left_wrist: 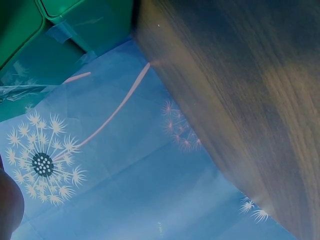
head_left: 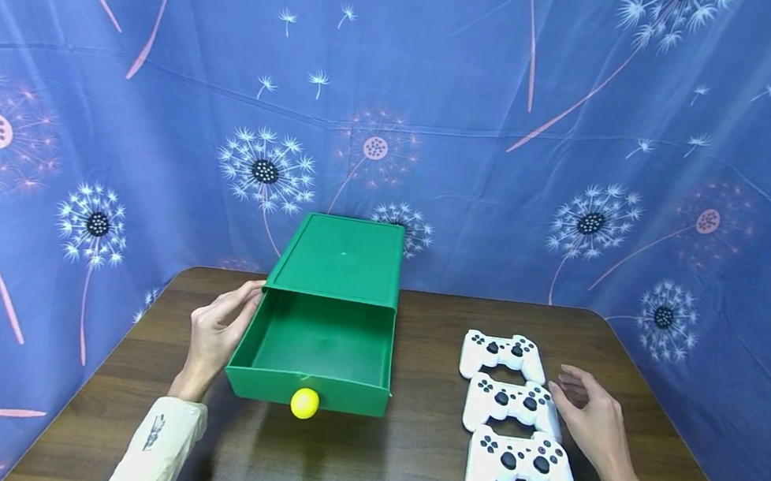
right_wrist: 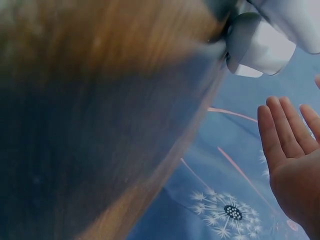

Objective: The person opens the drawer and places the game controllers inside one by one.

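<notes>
A green box point(head_left: 347, 260) stands on the table with its green drawer point(head_left: 307, 390) pulled out at the front. On the drawer's front is a round yellow knob point(head_left: 304, 403); inside, the bare drawer floor shows. My left hand point(head_left: 213, 336) is at the box's left side, its extended fingertips right at the casing's front corner. To the right, three white game controllers point(head_left: 504, 356), point(head_left: 513, 404), point(head_left: 520, 466) lie in a column. My right hand point(head_left: 593, 423) hovers just right of them with relaxed fingers, the thumb close to the middle controller's right grip.
The brown wooden table point(head_left: 417, 466) ends at a blue cloth backdrop point(head_left: 477, 187) printed with dandelions, which runs along the back and both sides. Clear tape point(left_wrist: 62, 31) shows on the green box in the left wrist view.
</notes>
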Available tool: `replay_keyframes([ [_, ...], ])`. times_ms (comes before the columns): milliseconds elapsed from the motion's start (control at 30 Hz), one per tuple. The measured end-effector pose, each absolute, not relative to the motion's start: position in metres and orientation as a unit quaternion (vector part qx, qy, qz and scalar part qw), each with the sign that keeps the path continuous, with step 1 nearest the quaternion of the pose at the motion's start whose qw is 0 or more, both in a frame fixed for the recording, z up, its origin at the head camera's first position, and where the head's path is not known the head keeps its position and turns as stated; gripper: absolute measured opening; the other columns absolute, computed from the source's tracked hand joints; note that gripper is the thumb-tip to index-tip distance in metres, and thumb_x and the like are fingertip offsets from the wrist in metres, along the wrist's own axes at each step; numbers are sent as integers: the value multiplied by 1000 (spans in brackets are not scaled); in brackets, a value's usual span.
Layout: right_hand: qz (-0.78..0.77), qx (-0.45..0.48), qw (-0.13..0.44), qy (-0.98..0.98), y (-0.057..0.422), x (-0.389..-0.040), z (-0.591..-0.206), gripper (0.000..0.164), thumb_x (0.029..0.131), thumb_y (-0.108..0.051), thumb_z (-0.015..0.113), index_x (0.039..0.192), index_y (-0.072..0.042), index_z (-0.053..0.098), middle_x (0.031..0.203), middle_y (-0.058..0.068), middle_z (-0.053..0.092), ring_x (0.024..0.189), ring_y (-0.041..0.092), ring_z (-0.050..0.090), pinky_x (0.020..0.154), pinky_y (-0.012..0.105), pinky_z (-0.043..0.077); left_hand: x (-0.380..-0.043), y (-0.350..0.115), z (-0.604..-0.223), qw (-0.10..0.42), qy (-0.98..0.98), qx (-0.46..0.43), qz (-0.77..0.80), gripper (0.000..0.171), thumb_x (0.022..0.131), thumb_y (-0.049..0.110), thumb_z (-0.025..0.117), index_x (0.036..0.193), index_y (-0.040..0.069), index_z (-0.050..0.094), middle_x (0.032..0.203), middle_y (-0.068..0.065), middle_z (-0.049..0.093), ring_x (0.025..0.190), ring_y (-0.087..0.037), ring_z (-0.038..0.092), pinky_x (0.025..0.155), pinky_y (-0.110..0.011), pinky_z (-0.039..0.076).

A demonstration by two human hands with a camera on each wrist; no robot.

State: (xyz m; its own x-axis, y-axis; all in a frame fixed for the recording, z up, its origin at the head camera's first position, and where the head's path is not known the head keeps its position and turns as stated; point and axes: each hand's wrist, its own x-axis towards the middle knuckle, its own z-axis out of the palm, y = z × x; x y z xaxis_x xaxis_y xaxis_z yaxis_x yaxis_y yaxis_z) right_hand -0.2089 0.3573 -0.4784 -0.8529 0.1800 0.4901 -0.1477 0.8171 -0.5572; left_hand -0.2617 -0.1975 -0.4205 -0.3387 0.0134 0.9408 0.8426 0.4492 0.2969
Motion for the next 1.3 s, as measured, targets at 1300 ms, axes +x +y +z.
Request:
replay_keyframes([
  [1300,332,-6,206,-921,371,-241,-485,44,97,-10,71,134,11,56,117,35,65,106,52,64,88,62,53,-261,-198,-419,485,-700,-303,-428,44,79,-26,72,118,-6,75,106,-19,76,102,-14,73,90,-19,54],
])
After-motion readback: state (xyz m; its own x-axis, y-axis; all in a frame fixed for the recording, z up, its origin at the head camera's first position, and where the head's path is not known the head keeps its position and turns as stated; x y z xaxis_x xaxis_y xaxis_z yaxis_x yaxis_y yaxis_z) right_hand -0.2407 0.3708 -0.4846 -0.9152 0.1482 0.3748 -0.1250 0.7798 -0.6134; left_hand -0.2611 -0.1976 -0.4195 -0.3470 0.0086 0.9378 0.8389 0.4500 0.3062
